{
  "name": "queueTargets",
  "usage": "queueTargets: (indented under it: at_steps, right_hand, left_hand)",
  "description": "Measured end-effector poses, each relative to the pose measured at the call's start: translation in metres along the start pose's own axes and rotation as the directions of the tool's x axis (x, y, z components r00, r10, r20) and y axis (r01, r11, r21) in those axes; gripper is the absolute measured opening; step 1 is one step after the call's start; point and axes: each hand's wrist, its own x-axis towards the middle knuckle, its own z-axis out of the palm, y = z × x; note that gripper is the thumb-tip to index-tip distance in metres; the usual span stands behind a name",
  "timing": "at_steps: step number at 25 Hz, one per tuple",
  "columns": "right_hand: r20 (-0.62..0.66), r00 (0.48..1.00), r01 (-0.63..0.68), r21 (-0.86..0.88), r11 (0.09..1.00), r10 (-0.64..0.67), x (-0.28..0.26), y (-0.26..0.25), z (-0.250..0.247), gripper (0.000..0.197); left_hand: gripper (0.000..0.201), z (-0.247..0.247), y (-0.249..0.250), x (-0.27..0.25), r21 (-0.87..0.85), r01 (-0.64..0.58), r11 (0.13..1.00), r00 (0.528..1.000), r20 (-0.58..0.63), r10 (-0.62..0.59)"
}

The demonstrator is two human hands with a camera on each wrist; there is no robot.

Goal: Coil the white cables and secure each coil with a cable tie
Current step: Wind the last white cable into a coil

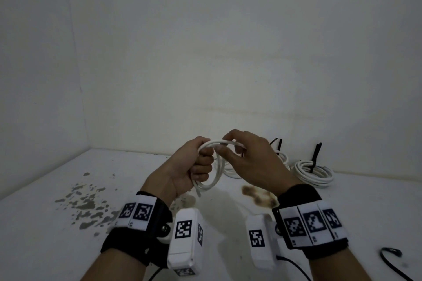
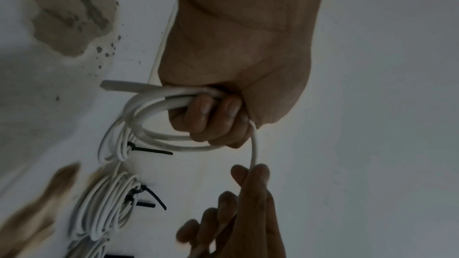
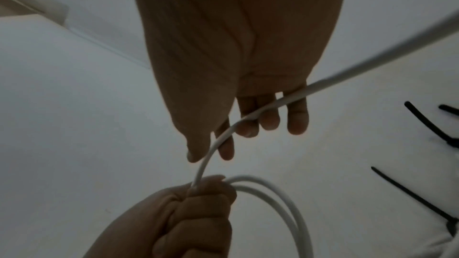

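Note:
My left hand [image 1: 202, 164] is a fist gripping several loops of a white cable [image 1: 211, 180], held up above the table; the loops hang below the fist [image 2: 213, 117]. One strand [image 3: 248, 117] runs from the fist to my right hand [image 1: 228, 146], which pinches it between thumb and forefinger [image 3: 209, 154] close beside the left hand. The cable's free end continues past the right palm, off the frame in the right wrist view.
Two coiled white cables [image 1: 312, 173] [image 1: 282, 158] bound with black cable ties [image 1: 315, 155] lie on the white table [image 1: 68, 246] at the back right, near the wall. A loose black cable tie [image 1: 390, 254] lies front right. Brown and grey stains [image 1: 260, 197] mark the tabletop.

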Motion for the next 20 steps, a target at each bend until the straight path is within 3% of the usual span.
queueTargets:
  at_steps: [4, 9, 14, 20]
  right_hand:
    - [0.064, 0.996, -0.076, 0.239, 0.968, 0.062, -0.003, -0.004, -0.015, 0.03]
    - [0.156, 0.988, -0.064, 0.302, 0.951, 0.017, -0.006, -0.011, -0.03, 0.026]
    - [0.247, 0.966, -0.056, 0.479, 0.876, -0.074, -0.009, -0.012, -0.035, 0.02]
    - [0.218, 0.974, -0.064, 0.501, 0.863, -0.055, -0.007, -0.007, -0.035, 0.026]
  left_hand:
    - [0.043, -0.004, 0.001, 0.001, -0.034, -0.044, 0.998, 0.997, -0.07, 0.042]
    - [0.043, -0.002, 0.004, -0.005, -0.015, -0.114, 0.993, 0.977, -0.184, 0.11]
    - [0.042, -0.008, 0.005, -0.005, -0.087, -0.11, 0.99, 0.969, -0.232, 0.088]
    - [0.04, -0.015, 0.009, -0.005, -0.129, -0.123, 0.984, 0.966, -0.243, 0.089]
